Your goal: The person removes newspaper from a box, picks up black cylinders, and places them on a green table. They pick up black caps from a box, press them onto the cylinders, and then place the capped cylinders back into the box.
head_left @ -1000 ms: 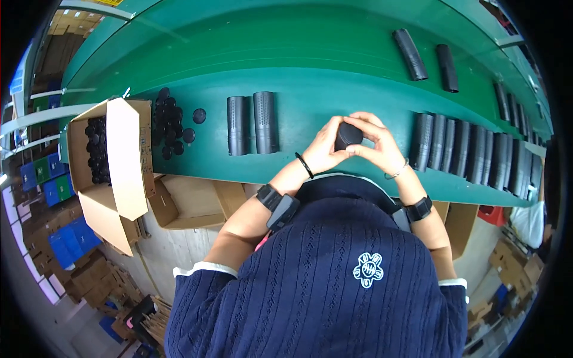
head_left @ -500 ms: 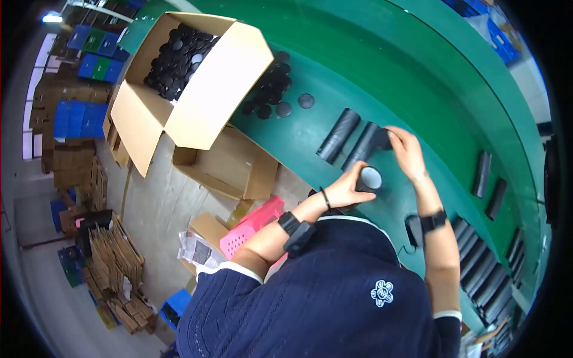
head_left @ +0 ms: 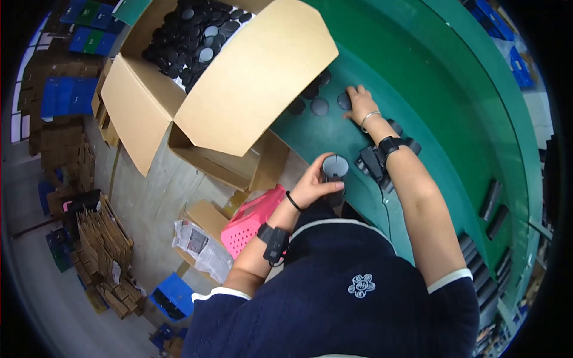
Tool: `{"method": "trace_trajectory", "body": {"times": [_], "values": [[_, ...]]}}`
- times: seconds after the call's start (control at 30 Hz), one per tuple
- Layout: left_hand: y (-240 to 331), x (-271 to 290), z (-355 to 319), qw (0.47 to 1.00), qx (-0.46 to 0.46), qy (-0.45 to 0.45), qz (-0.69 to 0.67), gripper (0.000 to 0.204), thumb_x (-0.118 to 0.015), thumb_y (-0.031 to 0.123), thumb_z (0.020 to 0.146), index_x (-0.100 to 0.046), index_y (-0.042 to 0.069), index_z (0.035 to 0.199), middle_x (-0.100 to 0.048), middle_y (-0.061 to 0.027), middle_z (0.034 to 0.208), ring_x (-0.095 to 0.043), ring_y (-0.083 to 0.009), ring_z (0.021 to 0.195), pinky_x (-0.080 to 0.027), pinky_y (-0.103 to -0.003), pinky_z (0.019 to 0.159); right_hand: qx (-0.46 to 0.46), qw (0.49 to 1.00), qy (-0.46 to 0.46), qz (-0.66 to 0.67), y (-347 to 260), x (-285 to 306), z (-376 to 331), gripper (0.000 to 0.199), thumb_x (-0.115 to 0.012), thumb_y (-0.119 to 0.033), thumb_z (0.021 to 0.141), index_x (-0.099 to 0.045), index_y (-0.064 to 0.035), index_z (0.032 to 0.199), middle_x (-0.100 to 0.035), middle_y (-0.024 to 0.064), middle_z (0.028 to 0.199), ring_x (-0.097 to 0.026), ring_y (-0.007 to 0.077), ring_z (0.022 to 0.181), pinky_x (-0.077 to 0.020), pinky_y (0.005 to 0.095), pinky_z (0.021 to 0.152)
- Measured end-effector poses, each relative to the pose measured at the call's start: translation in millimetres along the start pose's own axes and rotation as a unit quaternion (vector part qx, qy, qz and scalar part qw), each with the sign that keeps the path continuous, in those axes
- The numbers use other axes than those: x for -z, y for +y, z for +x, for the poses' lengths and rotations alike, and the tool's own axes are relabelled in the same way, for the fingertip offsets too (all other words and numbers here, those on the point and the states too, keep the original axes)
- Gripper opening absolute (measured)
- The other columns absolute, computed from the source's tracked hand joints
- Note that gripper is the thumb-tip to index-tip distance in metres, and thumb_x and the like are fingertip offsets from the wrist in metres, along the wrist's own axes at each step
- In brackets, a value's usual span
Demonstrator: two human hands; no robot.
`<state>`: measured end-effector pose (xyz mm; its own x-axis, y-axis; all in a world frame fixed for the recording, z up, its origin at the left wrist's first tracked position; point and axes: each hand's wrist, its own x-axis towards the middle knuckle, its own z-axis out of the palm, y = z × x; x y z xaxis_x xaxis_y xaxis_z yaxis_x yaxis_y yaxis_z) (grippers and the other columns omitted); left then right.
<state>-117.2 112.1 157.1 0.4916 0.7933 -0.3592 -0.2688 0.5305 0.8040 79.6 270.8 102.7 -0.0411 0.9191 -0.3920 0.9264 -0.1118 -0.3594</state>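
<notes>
Change: the right hand [head_left: 362, 107] is now at a black disc [head_left: 344, 101] in the upper middle of the frame; half a second ago it was beside the left hand, near the lying tubes. Thumb and fingers sit at opposite edges of the disc; whether they grip it cannot be told.

Left hand [head_left: 315, 186], centre of frame: closed around a black tube [head_left: 335, 170], its open, pale-lined end facing the camera. This hold matches the half-second frame. One second ago both hands were together on a dark piece showing a closed black end.

Reading: the hands are now split between two parts, tube held on one side, disc approached on the other; judged to be a part-fetching step, with the disc not yet off the table.

Other differences: view is swung toward the open carton [head_left: 256, 83], upper left, which looms larger, black discs [head_left: 191, 45] heaped inside. A loose disc [head_left: 319, 107] lies just beside the reached one. Two lying tubes [head_left: 412, 145] are now mostly hidden behind the right forearm. More tubes [head_left: 490, 200] remain at right on the green table [head_left: 334, 134].
</notes>
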Motion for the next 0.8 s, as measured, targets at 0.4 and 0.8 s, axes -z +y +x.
{"method": "trace_trajectory", "body": {"times": [0.4,0.8], "values": [[26,-39,55,0.957,0.078,-0.234,-0.151,0.065,-0.069,0.009,0.075,-0.039,0.0,0.132,-0.058,-0.0131,0.113,-0.057,-0.0259,0.109,-0.045,-0.038,0.096,0.088,0.754,-0.127,0.639,50,75,-186,0.062,-0.067,0.014,0.068,-0.045,-0.0009,0.124,-0.055,0.0054,0.108,-0.059,0.0121,0.096,-0.0515,0.024,0.077],[-60,-211,75,0.935,0.072,-0.334,0.096,0.063,-0.076,0.002,0.073,-0.039,0.01,0.124,-0.056,-0.0059,0.111,-0.056,-0.0167,0.104,-0.047,-0.033,0.089,0.094,0.425,0.249,0.865,176,12,-364,0.078,-0.069,-0.045,0.077,-0.036,-0.0091,0.138,-0.052,0.0151,0.127,-0.054,0.0281,0.113,-0.0502,0.04,0.088]]}}
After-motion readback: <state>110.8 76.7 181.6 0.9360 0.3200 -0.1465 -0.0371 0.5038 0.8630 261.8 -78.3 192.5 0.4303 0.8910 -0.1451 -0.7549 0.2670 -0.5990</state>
